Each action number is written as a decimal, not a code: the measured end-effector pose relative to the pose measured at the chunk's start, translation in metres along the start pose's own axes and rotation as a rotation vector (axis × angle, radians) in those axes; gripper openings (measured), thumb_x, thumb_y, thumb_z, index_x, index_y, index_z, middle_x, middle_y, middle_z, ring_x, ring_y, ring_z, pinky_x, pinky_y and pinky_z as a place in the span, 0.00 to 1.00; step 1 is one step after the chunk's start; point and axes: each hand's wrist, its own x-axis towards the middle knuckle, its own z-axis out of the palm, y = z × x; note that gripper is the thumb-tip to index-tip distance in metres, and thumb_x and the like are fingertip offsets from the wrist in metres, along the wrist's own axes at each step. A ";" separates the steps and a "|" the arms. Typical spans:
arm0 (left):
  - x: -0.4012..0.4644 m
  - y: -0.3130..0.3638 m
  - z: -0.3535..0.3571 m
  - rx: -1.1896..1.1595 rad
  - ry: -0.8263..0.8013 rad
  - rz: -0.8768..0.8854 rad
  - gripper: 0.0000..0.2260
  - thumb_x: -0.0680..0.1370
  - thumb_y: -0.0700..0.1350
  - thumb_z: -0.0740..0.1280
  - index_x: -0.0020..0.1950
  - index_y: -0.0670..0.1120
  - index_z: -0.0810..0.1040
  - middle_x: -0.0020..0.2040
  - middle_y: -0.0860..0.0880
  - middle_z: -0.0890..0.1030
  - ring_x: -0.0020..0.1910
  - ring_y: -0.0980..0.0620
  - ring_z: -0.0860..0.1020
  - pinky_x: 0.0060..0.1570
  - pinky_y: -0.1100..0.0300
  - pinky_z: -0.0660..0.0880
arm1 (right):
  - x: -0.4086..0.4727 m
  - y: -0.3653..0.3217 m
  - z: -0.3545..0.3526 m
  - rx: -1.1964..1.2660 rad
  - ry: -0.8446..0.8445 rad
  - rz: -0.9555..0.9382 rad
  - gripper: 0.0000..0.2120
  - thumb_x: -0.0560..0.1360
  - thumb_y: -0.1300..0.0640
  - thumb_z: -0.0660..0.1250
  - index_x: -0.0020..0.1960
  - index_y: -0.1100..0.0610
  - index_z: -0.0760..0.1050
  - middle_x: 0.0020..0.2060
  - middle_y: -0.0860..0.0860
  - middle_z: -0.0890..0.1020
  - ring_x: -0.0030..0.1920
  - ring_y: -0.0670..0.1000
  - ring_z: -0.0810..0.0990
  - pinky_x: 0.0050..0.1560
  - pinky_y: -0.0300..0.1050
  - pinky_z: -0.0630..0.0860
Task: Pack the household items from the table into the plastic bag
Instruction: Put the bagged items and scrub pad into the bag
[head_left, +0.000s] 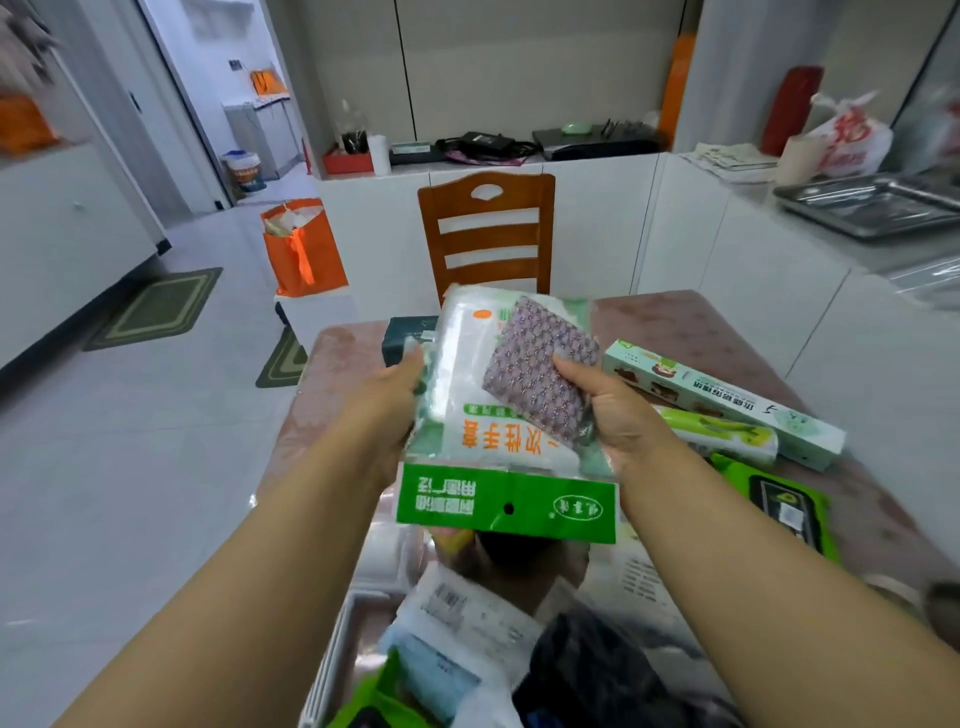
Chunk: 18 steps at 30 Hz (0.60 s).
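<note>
Held above the counter (691, 332): glove packet (483, 410) and scouring pad (540, 371), pinched by both hands (387, 400) (613, 410); wrap box (727, 402), green roll (722, 434) and green pouch (779, 501) unpacked.

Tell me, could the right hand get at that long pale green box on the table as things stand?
Probably not at once: the right hand pinches the patterned sponge against the glove packet. The long box lies uncovered just beside it.
</note>
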 end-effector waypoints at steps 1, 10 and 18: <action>-0.016 0.004 0.005 0.063 0.026 0.044 0.13 0.83 0.48 0.58 0.46 0.40 0.73 0.36 0.44 0.82 0.29 0.52 0.78 0.24 0.61 0.73 | -0.008 -0.001 -0.001 -0.039 0.000 -0.003 0.07 0.74 0.55 0.67 0.47 0.58 0.78 0.37 0.52 0.85 0.40 0.52 0.83 0.47 0.45 0.79; -0.111 0.003 0.011 0.584 -0.157 -0.025 0.24 0.79 0.63 0.54 0.49 0.43 0.74 0.45 0.43 0.79 0.41 0.47 0.78 0.42 0.54 0.78 | -0.099 -0.034 -0.064 -0.277 0.136 -0.043 0.07 0.73 0.56 0.69 0.47 0.59 0.77 0.32 0.50 0.84 0.33 0.49 0.83 0.37 0.39 0.78; -0.215 -0.021 -0.004 1.345 -0.304 0.025 0.28 0.63 0.70 0.71 0.52 0.52 0.70 0.44 0.57 0.75 0.42 0.55 0.76 0.43 0.57 0.72 | -0.172 -0.033 -0.089 -0.226 0.168 -0.148 0.09 0.73 0.59 0.70 0.51 0.58 0.74 0.38 0.49 0.82 0.36 0.46 0.81 0.37 0.38 0.76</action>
